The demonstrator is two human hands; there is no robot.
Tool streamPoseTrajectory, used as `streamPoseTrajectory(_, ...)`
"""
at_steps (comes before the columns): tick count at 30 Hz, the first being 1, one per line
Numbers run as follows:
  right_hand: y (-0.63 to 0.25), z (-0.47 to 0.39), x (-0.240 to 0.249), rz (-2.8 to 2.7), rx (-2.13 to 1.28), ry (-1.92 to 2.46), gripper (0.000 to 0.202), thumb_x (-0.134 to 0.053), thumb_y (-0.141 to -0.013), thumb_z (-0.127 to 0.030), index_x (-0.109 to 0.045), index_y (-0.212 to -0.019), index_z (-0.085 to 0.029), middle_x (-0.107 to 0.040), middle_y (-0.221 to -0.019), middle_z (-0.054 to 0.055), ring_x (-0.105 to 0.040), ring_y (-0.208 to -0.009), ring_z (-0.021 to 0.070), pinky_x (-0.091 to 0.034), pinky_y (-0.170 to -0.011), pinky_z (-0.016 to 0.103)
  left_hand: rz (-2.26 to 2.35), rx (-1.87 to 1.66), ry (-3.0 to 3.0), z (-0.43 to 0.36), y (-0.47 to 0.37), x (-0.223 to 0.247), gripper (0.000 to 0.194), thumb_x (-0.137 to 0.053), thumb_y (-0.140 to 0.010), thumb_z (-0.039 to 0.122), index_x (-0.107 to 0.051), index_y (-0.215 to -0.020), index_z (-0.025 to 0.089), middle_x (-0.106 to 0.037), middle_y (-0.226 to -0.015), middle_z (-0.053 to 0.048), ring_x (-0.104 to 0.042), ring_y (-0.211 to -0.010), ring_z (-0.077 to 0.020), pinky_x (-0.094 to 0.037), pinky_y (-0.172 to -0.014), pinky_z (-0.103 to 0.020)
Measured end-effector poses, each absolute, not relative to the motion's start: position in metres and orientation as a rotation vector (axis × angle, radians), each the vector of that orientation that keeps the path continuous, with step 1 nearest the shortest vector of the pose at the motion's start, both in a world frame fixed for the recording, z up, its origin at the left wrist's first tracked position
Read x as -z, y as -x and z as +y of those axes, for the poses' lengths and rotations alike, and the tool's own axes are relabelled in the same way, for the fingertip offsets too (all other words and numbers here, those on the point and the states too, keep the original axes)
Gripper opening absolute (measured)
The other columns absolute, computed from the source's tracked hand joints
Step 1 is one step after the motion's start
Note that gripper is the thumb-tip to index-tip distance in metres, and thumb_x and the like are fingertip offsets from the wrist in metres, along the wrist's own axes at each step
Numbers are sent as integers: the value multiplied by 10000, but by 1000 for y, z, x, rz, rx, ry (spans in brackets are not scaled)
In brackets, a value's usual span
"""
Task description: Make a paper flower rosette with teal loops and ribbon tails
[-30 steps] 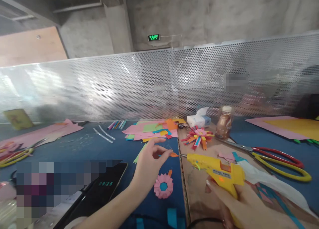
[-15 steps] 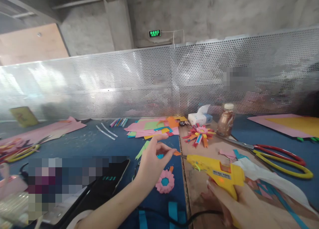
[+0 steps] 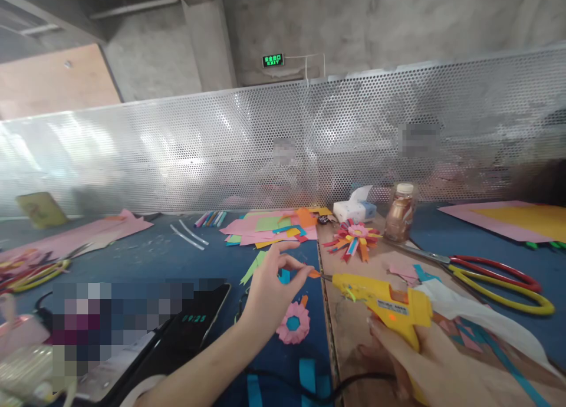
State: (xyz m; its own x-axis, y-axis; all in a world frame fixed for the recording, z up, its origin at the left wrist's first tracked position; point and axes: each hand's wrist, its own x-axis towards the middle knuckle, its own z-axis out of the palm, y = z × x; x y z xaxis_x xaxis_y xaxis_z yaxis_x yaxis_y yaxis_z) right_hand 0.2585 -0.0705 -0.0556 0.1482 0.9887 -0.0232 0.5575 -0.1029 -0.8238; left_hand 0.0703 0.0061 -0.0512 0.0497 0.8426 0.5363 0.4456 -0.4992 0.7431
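Between thumb and forefinger, my left hand (image 3: 276, 283) pinches a small orange paper strip (image 3: 314, 273). My right hand (image 3: 424, 360) grips a yellow hot glue gun (image 3: 382, 301), a small orange light showing on its side. Its nozzle points left and is at the tip of the orange strip; whether they touch I cannot tell. Below my left hand a pink pleated paper ring (image 3: 293, 323) with a blue middle lies on the blue table, an orange piece at its top. Behind the gun sits a finished-looking paper rosette (image 3: 356, 237) with red, yellow and blue strips.
Large red-and-yellow-handled scissors (image 3: 499, 280) lie at the right. Behind are a tissue pack (image 3: 354, 210), a brown bottle (image 3: 400, 213) and coloured paper sheets (image 3: 265, 225). A phone (image 3: 194, 321) is at the left. A black cable (image 3: 362, 383) crosses the front. A perforated metal screen (image 3: 198, 153) stands behind.
Almost nothing differs. The glue gun and my right hand have shifted very slightly; my left hand still pinches the orange strip at the nozzle.
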Motion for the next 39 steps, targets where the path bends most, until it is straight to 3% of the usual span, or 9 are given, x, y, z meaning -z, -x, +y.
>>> streamPoseTrajectory(15,-256,-67,63,-1474,-762,1776,329,-436,-751,-354,-460,-450,-223,-463,-316,-26,-508,-361,125,-416,-444,204,1249,-1414,-1921,4,-71,50,297,-556,-701,210,-446,-977,199,-606,-626,43,-583,-666,-130,-427,-697,-267)
streamPoseTrajectory(21,-257,-71,51,-1472,-728,1887,289,-529,-678,-350,-470,-429,-218,-499,-340,-22,-512,-374,119,-392,-399,192,1290,-1421,-1931,4,-71,51,301,-560,-705,227,-448,-983,200,-608,-635,50,-571,-658,-116,-409,-735,-268)
streamPoseTrajectory(39,-256,-78,36,-1471,-809,1786,328,-459,-735,-371,-467,-445,-218,-512,-359,-3,-529,-379,125,-408,-416,203,1294,-1433,-1962,3,-70,50,278,-556,-705,225,-460,-965,201,-614,-645,36,-579,-672,-130,-412,-741,-283)
